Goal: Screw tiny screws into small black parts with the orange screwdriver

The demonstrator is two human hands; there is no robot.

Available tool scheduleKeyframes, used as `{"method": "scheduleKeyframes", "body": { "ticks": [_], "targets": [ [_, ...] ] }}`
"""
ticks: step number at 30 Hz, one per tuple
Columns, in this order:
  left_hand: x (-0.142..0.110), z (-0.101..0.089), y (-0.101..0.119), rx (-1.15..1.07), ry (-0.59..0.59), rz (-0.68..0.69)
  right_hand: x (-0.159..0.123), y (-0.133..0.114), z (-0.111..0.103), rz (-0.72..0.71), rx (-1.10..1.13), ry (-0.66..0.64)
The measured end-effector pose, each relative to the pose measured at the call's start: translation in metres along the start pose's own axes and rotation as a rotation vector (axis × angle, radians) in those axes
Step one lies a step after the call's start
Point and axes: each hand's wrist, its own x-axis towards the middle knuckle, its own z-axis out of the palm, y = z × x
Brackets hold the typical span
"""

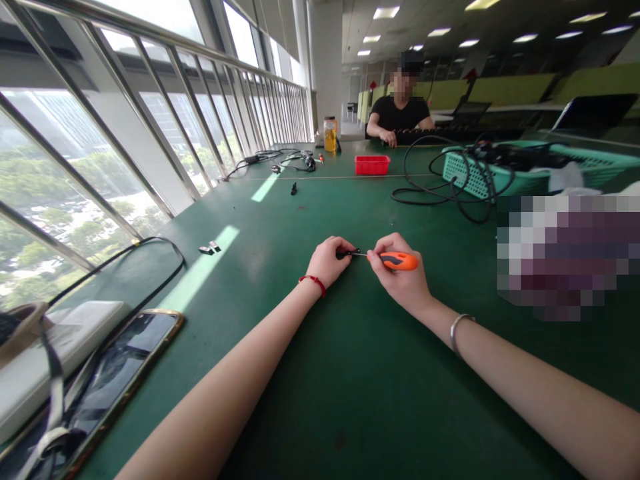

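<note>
Near the middle of the green table (280,280), my left hand (330,261) is closed on a small black part (345,254), most of it hidden by the fingers. My right hand (403,280) grips a screwdriver (400,261) with an orange and black handle. Its thin metal shaft points left, and the tip meets the black part or lies right beside it; I cannot tell which. Farther off, another small black piece (294,189) lies on the table, and small black and silver pieces (210,248) lie to the left.
A red tray (372,165) stands ahead. A teal basket (540,170) with black cables is at the right. Back left are cables (300,160) and a jar of yellow liquid (331,135). A phone (125,373) and white power strip (65,360) lie front left. A person (400,110) sits across.
</note>
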Motion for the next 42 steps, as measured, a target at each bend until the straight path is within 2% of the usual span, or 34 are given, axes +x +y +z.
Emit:
{"method": "scheduleKeyframes", "body": {
  "ticks": [6, 13, 20, 28, 35, 42],
  "targets": [
    [0.0004, 0.0, 0.0003, -0.002, -0.005, -0.005, 0.0001, -0.0014, 0.0003, -0.017, -0.004, -0.007],
    [0.0006, 0.0016, -0.0025, -0.018, 0.003, 0.007, 0.0009, 0.0065, 0.0023, -0.089, -0.01, 0.119],
    [0.0012, 0.002, -0.0036, -0.01, 0.002, 0.012, 0.0004, 0.0002, 0.0003, -0.003, -0.005, 0.068],
    [0.0008, 0.0006, -0.0007, -0.008, -0.004, 0.002, 0.0015, 0.0008, 0.0016, -0.092, -0.012, 0.141],
    [0.0011, 0.0014, -0.0023, -0.013, -0.002, 0.008, -0.0009, 0.0018, 0.002, 0.0, -0.018, 0.095],
    [0.0009, 0.0008, -0.001, -0.006, -0.005, 0.007, 0.0005, 0.0004, 0.0023, -0.13, -0.012, 0.161]
  ]
}}
